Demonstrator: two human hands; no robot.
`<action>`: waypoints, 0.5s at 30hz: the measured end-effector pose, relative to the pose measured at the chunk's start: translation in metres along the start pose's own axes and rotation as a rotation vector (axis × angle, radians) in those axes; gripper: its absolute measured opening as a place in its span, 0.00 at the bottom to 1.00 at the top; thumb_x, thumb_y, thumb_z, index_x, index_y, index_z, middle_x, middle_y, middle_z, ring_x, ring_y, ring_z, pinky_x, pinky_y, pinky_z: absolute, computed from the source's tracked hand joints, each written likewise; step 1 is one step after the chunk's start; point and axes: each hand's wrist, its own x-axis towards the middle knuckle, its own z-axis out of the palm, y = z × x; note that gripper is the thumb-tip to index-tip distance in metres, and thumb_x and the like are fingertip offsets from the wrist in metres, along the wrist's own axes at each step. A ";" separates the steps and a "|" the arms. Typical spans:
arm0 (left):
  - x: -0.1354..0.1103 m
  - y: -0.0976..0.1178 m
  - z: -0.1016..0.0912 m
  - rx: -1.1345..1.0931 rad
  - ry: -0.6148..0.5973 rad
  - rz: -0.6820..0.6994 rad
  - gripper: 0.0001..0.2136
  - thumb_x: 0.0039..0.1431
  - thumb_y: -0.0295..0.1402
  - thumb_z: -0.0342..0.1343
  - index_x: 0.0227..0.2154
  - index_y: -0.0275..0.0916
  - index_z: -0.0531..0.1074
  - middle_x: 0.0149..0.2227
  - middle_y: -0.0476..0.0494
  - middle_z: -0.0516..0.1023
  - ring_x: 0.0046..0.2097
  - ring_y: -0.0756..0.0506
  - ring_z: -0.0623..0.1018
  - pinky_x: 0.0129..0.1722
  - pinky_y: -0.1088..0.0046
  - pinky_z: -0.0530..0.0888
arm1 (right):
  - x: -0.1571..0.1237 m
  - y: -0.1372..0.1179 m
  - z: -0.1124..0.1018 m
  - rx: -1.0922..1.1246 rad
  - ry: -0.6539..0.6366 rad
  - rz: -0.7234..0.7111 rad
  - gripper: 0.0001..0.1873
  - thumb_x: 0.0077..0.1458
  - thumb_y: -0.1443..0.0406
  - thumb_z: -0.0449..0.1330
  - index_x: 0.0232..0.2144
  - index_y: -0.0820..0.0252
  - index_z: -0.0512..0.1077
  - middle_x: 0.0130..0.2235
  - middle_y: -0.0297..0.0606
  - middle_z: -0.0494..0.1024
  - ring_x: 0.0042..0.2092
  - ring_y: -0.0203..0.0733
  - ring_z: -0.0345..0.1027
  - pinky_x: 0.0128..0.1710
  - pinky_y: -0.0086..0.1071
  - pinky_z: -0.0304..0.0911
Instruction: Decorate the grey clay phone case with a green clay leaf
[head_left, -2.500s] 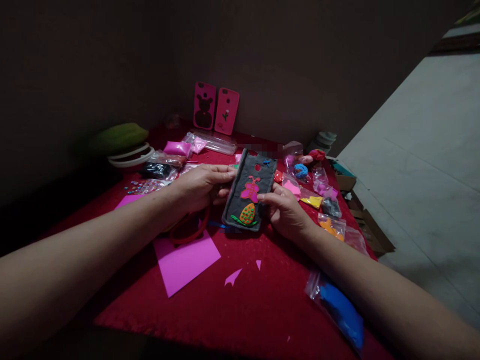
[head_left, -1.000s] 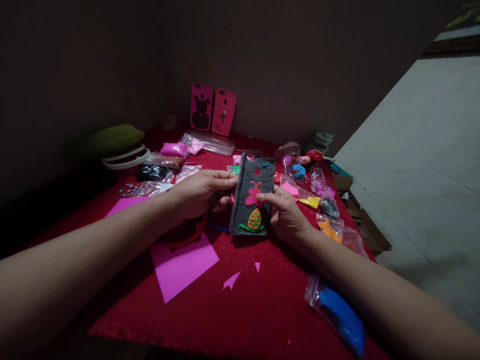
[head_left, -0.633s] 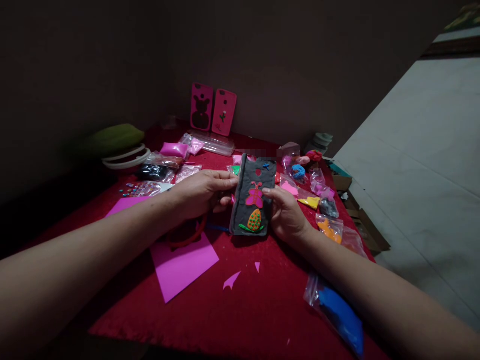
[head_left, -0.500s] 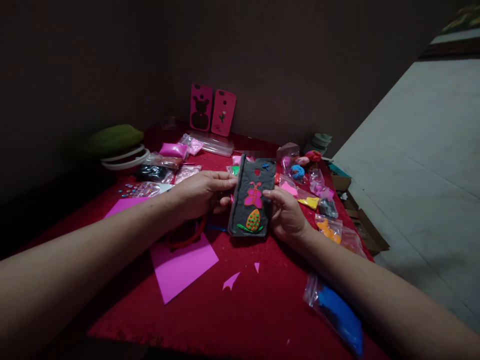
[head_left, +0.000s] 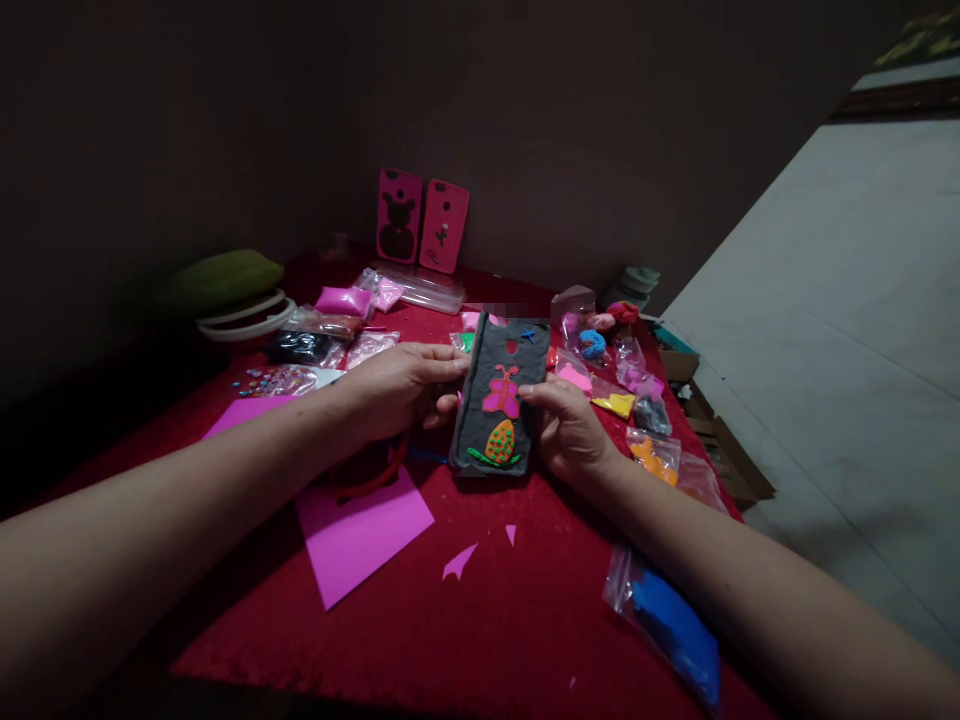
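Between my two hands a dark grey phone case (head_left: 487, 400) is held up, tilted, over the red-covered table. Its face carries a pink butterfly (head_left: 502, 396) outlined in orange, an orange oval (head_left: 500, 441) with green dots above green leaf shapes, and a small blue cross (head_left: 528, 336). My left hand (head_left: 412, 385) pinches the case's left edge, thumb on top. On the right edge my right hand (head_left: 562, 415) grips it, thumb resting beside the butterfly. Fingers behind the case are hidden. Below my left forearm a red ring-like handle (head_left: 375, 478) lies on a pink sheet (head_left: 367, 540).
Two pink phone cases (head_left: 399, 215) lean against the wall. Bags of coloured clay (head_left: 615, 400) line the right side, with a blue bag (head_left: 675, 630) near my right forearm. Pink scraps (head_left: 459, 562) lie in front. At left are a green fruit (head_left: 225, 275) and more bags (head_left: 307, 345).
The view has shifted very slightly, and the phone case sits a little further left with a slight change of tilt. Both hands keep the same grip on it.
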 end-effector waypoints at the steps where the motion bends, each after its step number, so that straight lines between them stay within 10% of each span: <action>1: 0.000 0.000 0.000 0.002 0.000 0.001 0.05 0.59 0.30 0.61 0.30 0.33 0.76 0.19 0.49 0.67 0.19 0.53 0.64 0.15 0.82 0.63 | 0.000 0.000 0.000 -0.006 -0.007 -0.003 0.11 0.40 0.64 0.67 0.31 0.57 0.77 0.39 0.41 0.85 0.43 0.53 0.77 0.54 0.52 0.67; 15: -0.001 -0.001 0.001 0.039 -0.012 -0.018 0.06 0.60 0.32 0.60 0.31 0.34 0.75 0.18 0.49 0.68 0.18 0.52 0.66 0.17 0.80 0.65 | 0.004 0.005 -0.002 -0.038 0.014 -0.056 0.14 0.41 0.63 0.71 0.33 0.56 0.77 0.35 0.33 0.82 0.35 0.43 0.73 0.45 0.40 0.69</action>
